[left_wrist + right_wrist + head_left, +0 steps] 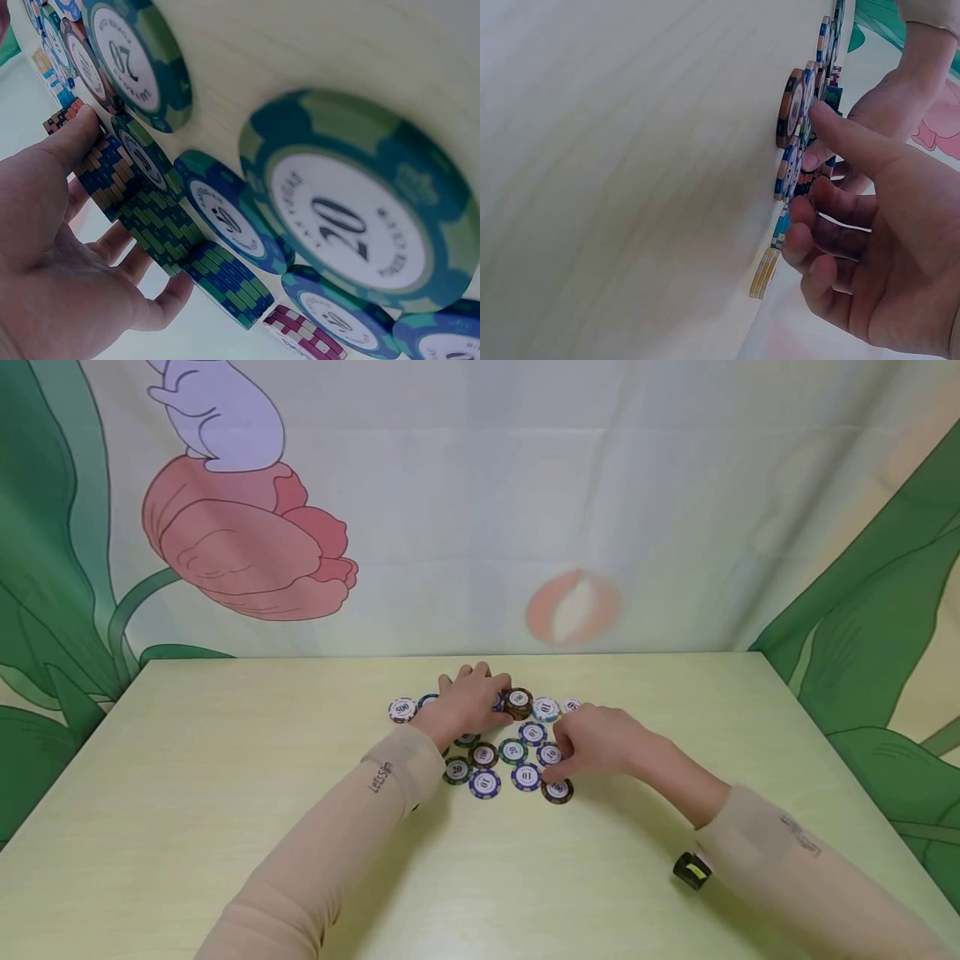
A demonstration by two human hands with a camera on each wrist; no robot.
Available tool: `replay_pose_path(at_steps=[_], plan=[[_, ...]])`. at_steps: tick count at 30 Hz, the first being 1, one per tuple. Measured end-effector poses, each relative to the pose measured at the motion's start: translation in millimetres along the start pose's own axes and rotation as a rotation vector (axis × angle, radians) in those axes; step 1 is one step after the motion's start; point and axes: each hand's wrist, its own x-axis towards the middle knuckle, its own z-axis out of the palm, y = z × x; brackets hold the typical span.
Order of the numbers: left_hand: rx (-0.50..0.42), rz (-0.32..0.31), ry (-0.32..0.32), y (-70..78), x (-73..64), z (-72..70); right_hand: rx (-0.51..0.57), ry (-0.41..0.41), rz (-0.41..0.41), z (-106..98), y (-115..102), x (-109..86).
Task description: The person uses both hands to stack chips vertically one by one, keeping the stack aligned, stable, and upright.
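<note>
Poker chips lie in a cluster on the table (247, 827), with a row of stacks at the back. My left hand (467, 702) reaches over that row. Its thumb rests at the front of a blue-and-tan chip stack (109, 176), with fingers behind it and behind a green chip stack (157, 232). A black-and-orange chip stack (518, 699) stands just right of the thumb. My right hand (603, 739) is at the cluster's right side, fingers loosely curled. Its thumb is at the edge of the flat blue 10 chip (527, 777) and black 100 chip (557, 791).
A white 500 chip (402, 709) sits at the row's left end. At its right end are a light-blue chip stack (546, 708) and a yellow-edged stack (763, 274). A small black device (692, 871) hangs by the right cuff. A printed curtain (450, 527) hangs behind the table.
</note>
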Motion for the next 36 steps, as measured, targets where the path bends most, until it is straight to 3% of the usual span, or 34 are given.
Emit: replay_pose_path(at_steps=[18,36], plan=[[-0.002,-0.005,0.0,-0.9,0.4,-1.3,0.017,-0.118,0.053,-12.9,10.6,-7.4],[0.0,-0.008,-0.003,-0.9,2.3,0.3,0.046,-0.027,0.029,-9.4,33.1,-1.9]])
